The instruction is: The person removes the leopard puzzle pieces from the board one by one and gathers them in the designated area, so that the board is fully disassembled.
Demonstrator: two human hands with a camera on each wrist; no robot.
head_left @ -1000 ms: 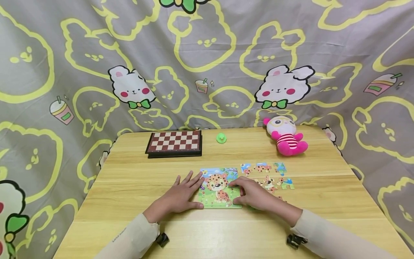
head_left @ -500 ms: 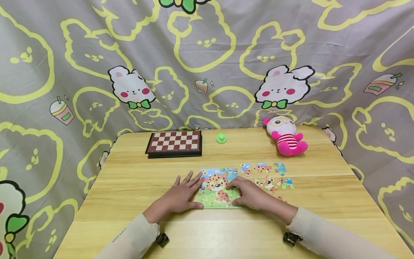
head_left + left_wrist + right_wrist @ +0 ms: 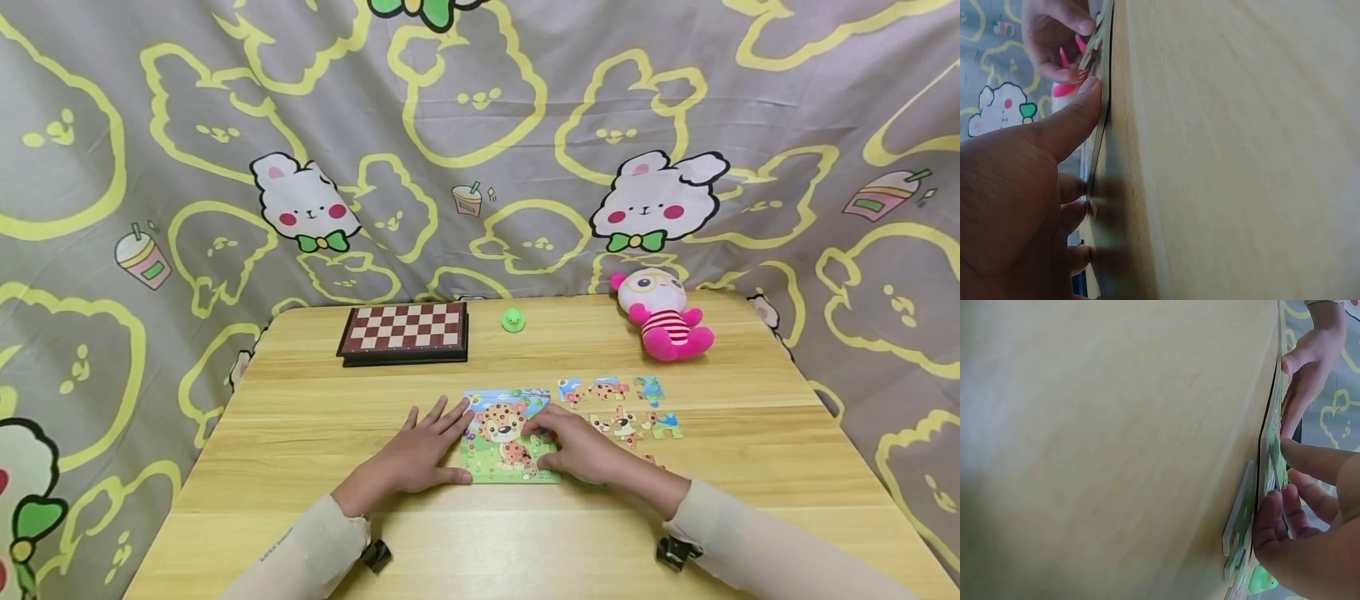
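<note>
A leopard jigsaw board lies flat on the wooden table in front of the person. The left hand rests at its left edge with fingers spread, thumb touching the near left corner. Over the board's right part, the right hand pinches a jigsaw piece between thumb and fingers; the right wrist view shows it tilted just off the board. The fingers hide most of that piece in the head view. Several loose jigsaw pieces lie right of the board, some partly covered by the right hand and forearm.
A folding chessboard lies at the back left of the table. Near the back middle sits a small green duck. A pink plush toy leans at the back right, before a patterned curtain.
The right hand has shifted slightly left over the board's right side, and its fingers have adjusted a little around the jigsaw piece. The left hand stays in place.
</note>
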